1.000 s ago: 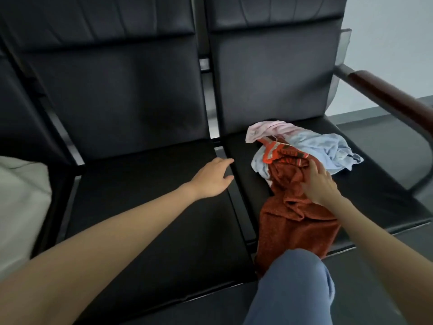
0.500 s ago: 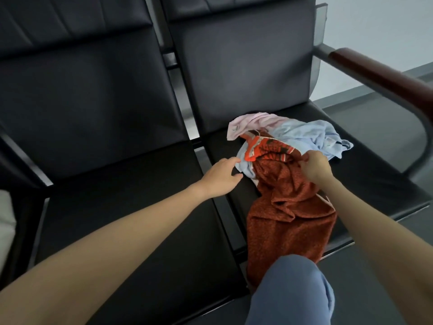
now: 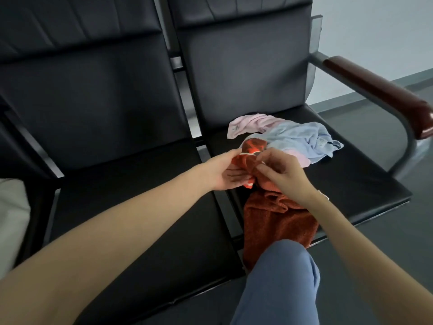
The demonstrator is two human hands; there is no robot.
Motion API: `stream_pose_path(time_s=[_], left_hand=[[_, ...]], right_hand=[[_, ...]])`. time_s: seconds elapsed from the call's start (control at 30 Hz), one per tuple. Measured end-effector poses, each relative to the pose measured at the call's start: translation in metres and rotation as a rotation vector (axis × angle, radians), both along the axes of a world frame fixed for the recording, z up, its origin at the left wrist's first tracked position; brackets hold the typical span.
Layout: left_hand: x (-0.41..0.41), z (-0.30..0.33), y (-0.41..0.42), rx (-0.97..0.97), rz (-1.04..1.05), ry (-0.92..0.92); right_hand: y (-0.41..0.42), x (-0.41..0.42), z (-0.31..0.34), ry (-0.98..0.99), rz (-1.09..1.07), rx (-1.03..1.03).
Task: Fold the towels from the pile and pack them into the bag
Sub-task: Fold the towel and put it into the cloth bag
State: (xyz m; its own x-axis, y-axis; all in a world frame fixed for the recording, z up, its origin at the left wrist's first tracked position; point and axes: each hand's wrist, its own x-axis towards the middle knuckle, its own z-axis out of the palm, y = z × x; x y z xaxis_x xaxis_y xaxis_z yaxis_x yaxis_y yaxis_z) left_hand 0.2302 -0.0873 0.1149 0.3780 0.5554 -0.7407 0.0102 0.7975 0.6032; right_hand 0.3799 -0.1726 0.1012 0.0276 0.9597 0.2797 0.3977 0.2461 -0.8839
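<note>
Left grip point(image 3: 226, 171) curled round the upper end of the rust-red towel point(image 3: 278, 221), right grip point(image 3: 282, 171) pinching the same bunched edge just beside it. Towel draped over the front of the right seat point(image 3: 365, 184). Behind: pink towel point(image 3: 253, 121), then blue towel point(image 3: 304, 140), touching.

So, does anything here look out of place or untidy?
Yes. The rust-orange towel hangs over the front edge of the right seat, while both hands, left hand and right hand, grip its upper end. The blue towel and pink towel lie crumpled behind.
</note>
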Motion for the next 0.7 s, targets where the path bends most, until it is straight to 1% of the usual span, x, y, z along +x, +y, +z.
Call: stream_pose_path(time_s=[0.07,0.17,0.23,0.3,0.37,0.53,0.63,0.7], left_hand=[[-0.006,0.003,-0.007,-0.018,0.059,0.000],[-0.021,0.013,-0.011,0.087,0.221,0.010],[-0.038,0.024,-0.010,0.146,0.345,-0.056],[-0.059,0.041,-0.010,0.183,0.425,-0.108],[-0.088,0.055,-0.007,0.227,0.507,-0.122],[-0.184,0.075,-0.001,0.299,0.656,-0.072],[-0.237,0.075,-0.009,0.303,0.775,-0.003],[-0.267,0.069,-0.014,0.313,0.820,0.051]], right_hand=[[-0.008,-0.013,0.007,-0.005,0.026,-0.006],[-0.019,-0.027,0.014,-0.017,0.005,-0.045],[-0.024,-0.033,0.016,-0.084,-0.027,-0.117],[-0.028,-0.037,0.018,-0.160,-0.044,-0.178],[-0.032,-0.039,0.019,-0.218,-0.040,-0.202],[-0.036,-0.038,0.019,-0.292,-0.075,-0.263],[-0.032,-0.037,0.017,-0.369,-0.121,-0.258],[-0.028,-0.044,0.016,-0.396,-0.144,-0.290]])
